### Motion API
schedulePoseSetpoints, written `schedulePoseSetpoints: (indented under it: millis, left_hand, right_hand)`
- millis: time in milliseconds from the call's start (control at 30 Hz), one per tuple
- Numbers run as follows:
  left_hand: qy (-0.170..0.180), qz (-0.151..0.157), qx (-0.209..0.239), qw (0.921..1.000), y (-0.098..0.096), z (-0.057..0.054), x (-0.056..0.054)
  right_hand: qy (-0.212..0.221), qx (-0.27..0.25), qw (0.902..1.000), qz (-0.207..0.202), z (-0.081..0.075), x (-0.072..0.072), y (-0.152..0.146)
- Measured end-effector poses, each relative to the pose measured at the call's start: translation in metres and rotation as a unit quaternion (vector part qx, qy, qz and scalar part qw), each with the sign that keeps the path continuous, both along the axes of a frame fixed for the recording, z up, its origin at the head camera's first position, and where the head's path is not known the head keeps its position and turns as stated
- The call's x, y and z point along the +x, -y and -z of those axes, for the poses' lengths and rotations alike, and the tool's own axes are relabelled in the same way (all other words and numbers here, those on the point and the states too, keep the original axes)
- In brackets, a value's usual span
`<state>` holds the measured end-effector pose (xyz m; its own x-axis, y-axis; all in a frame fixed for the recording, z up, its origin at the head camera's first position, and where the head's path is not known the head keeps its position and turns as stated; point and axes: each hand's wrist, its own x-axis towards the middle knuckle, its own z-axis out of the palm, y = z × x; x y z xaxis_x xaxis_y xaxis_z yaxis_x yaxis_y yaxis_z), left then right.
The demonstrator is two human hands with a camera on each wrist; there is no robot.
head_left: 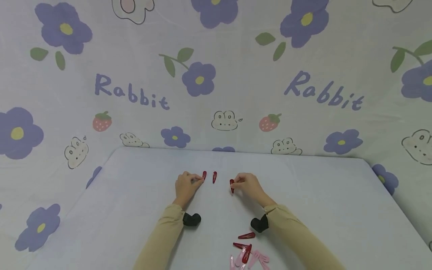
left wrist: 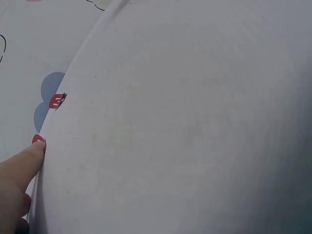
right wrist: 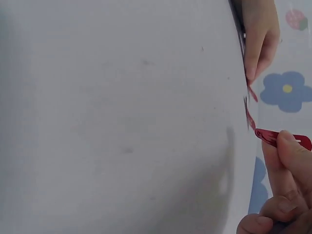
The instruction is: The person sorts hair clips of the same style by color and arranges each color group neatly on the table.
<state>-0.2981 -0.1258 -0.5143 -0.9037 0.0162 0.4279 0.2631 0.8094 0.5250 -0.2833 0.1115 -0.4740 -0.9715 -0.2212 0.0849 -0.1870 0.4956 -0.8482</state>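
Hair clips (head_left: 214,177) dot a white table (head_left: 320,195) before flowered fabric (head_left: 236,86).

Behind a white table (head_left: 118,210), a pale backdrop (head_left: 236,48) with purple flowers (head_left: 198,79), strawberries (head_left: 102,123) and "Rabbit" lettering (head_left: 132,93)

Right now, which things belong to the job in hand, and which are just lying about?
Apparently the job:
right red clip, in right hand
left red clip, at left hand
middle red clip

Lying about, perhaps spares:
loose red clips
pink clips

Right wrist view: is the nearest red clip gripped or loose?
Gripped: the right hand pinches the red clip between thumb and finger.
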Motion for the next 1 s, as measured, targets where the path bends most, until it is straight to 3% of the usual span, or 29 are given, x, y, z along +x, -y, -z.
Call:
schedulePoseSetpoints:
  millis: [367,467,533,600,667,700,767,900,1000]
  left_hand:
    - [0.014,0.004,0.008,0.9999,0.003,0.004,0.001]
    - [0.011,0.004,0.005,0.9999,0.003,0.005,0.001]
    - [0.009,0.004,0.004,0.9999,0.004,0.005,0.001]
    - [0.007,0.002,0.0,1.0,0.004,0.004,0.0]
    - [0.007,-0.001,-0.005,1.0,0.004,0.004,0.0]
    - [0.007,-0.002,-0.007,0.9999,0.004,0.003,0.0]
    - [0.007,-0.004,-0.011,0.9999,0.004,0.003,-0.001]
    - [0.005,-0.006,-0.008,0.9999,0.002,0.002,-0.001]
    - [0.004,-0.006,-0.004,1.0,0.002,0.001,-0.002]
  right_hand:
    - [0.005,-0.019,0.9991,0.039,0.011,-0.028,0.021]
    - [-0.022,-0.016,0.9992,0.028,0.016,-0.031,0.022]
    - [-0.049,-0.019,0.9983,0.027,0.043,-0.052,0.021]
    - [-0.083,-0.028,0.9959,0.023,0.081,-0.079,0.018]
    - [-0.094,-0.031,0.9945,0.032,0.115,-0.105,0.018]
    - [-0.086,-0.029,0.9951,0.04,0.122,-0.111,0.019]
    - [-0.064,-0.011,0.9961,0.059,0.107,-0.1,0.024]
    - [-0.005,0.044,0.9939,0.101,0.031,-0.047,0.037]
    - [-0.007,0.071,0.9914,0.11,-0.003,-0.02,0.041]
